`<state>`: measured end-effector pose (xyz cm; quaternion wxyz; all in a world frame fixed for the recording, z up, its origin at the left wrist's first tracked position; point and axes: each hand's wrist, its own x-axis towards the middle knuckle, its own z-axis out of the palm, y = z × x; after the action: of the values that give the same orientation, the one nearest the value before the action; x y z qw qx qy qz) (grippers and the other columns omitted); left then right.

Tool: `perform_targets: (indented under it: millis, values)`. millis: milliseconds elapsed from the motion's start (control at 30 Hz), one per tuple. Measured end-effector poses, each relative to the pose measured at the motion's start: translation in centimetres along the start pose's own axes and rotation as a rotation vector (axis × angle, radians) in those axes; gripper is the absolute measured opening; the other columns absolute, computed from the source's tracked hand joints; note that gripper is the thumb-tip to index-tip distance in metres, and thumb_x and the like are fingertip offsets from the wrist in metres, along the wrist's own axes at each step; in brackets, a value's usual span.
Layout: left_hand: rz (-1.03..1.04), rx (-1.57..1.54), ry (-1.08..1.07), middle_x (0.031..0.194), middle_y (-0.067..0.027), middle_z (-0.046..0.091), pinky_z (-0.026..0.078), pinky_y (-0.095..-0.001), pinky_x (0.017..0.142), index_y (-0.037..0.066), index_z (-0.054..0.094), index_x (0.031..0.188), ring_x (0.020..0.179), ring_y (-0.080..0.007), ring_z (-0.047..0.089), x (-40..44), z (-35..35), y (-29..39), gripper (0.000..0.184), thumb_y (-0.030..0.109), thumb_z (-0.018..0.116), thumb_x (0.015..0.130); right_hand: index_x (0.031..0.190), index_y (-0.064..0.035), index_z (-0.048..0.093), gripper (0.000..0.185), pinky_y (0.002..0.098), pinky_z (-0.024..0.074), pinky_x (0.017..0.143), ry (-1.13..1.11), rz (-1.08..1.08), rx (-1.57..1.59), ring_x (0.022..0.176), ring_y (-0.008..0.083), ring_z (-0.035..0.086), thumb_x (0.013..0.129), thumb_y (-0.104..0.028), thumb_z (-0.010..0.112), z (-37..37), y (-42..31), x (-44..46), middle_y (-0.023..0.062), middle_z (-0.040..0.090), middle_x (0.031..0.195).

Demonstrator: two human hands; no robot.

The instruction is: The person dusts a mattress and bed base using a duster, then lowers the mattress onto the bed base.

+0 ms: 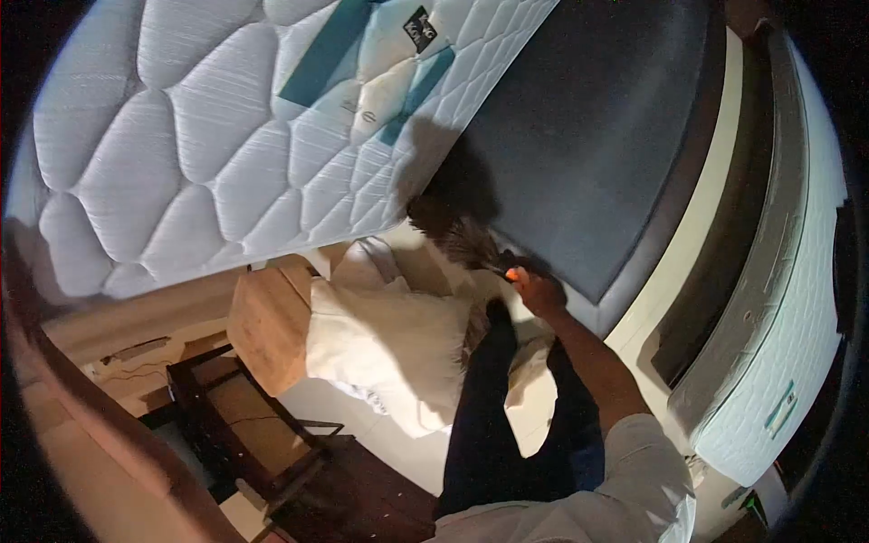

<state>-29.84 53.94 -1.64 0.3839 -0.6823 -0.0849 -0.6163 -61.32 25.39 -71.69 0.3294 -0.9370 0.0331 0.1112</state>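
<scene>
- Right hand point(543, 294): closed round a feather duster point(460, 242) by its orange handle point(513, 274); left hand: grip cannot be told.
- Duster's long axis: up-left from the right hand, the nearer; feathers near the mattress point(217, 154) corner, beside a dark bed base point(588, 136).
- Pale floor point(398, 452); cloth point(389, 348) against wooden box point(262, 321).

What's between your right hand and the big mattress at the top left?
In the head view, a brown feather duster, reaching from the right hand toward that mattress.
</scene>
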Motion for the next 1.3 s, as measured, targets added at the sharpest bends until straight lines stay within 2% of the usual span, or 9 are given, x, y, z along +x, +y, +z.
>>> perform_targets:
  millis: [167,267,333,500,533,733,1000,1067,1300]
  values:
    - [0.274,-0.310,0.383,0.144,-0.0221,0.024,0.030,-0.0612,0.092,0.012,0.037,0.137,0.131,-0.0422,0.023,-8.4,-0.3,-0.7,0.083,0.071,0.037,0.078,0.108,-0.0055,0.055,0.028,0.0384,0.0520,0.062,0.255,-0.249,0.043,0.067,0.0309,0.062,0.090,-0.024,0.043,8.6,5.2,-0.7,0.0155,0.063,0.084]
    - [0.274,-0.473,0.086,0.103,-0.0141,0.057,0.043,-0.0396,0.073,0.007,0.052,0.123,0.087,-0.0247,0.051,-17.7,6.1,-0.9,0.063,0.052,0.056,0.080,0.104,0.0021,0.051,0.025,0.0407,0.0519,0.068,0.373,-0.292,0.257,0.076,0.0346,0.061,0.087,-0.017,0.049,9.2,4.2,-0.9,0.0201,0.061,0.087]
    - [0.227,-0.407,0.254,0.097,-0.0107,0.066,0.047,-0.0303,0.071,0.007,0.062,0.111,0.078,-0.0191,0.062,-20.1,1.7,2.7,0.052,0.049,0.062,0.080,0.112,0.0028,0.045,0.031,0.0396,0.0515,0.069,0.040,-0.157,1.187,0.079,0.0344,0.061,0.087,-0.014,0.051,12.4,5.5,-1.0,0.0209,0.059,0.091]
    - [0.059,-0.260,0.395,0.115,-0.0094,0.060,0.044,-0.0359,0.086,0.009,0.056,0.120,0.099,-0.0239,0.059,-27.2,0.0,7.5,0.067,0.058,0.061,0.075,0.119,0.0005,0.039,0.036,0.0416,0.0496,0.071,0.067,-0.191,0.302,0.080,0.0366,0.060,0.089,-0.014,0.049,11.3,5.5,1.7,0.0215,0.058,0.090]
    - [-0.198,-0.818,0.143,0.121,-0.0101,0.056,0.034,-0.0423,0.096,0.014,0.053,0.124,0.114,-0.0271,0.050,-28.6,-0.6,9.1,0.076,0.069,0.054,0.072,0.120,-0.0002,0.039,0.034,0.0439,0.0486,0.070,0.262,-0.315,0.215,0.080,0.0376,0.060,0.090,-0.016,0.047,13.1,6.1,2.6,0.0225,0.058,0.089]
    - [-0.265,-0.752,0.342,0.114,-0.0153,0.059,0.033,-0.0454,0.097,0.021,0.054,0.123,0.107,-0.0360,0.053,-30.5,0.5,11.5,0.089,0.083,0.048,0.060,0.117,-0.0005,0.046,0.032,0.0454,0.0475,0.074,0.149,-0.062,0.436,0.087,0.0387,0.059,0.094,-0.022,0.042,11.6,2.1,3.2,0.0237,0.059,0.095]
    - [0.022,-0.327,-0.384,0.095,-0.0191,0.065,0.047,-0.0453,0.067,0.005,0.066,0.103,0.082,-0.0374,0.063,-30.1,0.3,10.7,0.097,0.087,0.044,0.057,0.118,-0.0036,0.050,0.031,0.0421,0.0498,0.078,0.182,-0.278,0.284,0.092,0.0354,0.060,0.090,-0.016,0.049,15.7,2.1,3.0,0.0204,0.062,0.099]
    - [-0.036,-0.677,0.482,0.145,-0.0272,0.013,0.033,-0.0631,0.088,0.011,0.024,0.142,0.132,-0.0454,0.017,-31.5,-2.9,12.1,0.103,0.079,0.042,0.067,0.115,-0.0133,0.051,0.026,0.0463,0.0514,0.056,0.311,-0.151,0.096,0.067,0.0386,0.061,0.091,-0.024,0.047,15.7,1.2,2.9,0.0177,0.060,0.074]
    - [-0.105,-0.315,0.241,0.145,-0.0288,0.008,0.033,-0.0653,0.085,0.010,0.016,0.143,0.133,-0.0459,0.011,-29.2,2.6,13.3,0.117,0.086,0.040,0.058,0.121,-0.0011,0.048,0.035,0.0438,0.0471,0.071,0.598,-0.152,0.340,0.083,0.0393,0.059,0.089,-0.013,0.051,15.1,0.3,0.5,0.0225,0.060,0.091]
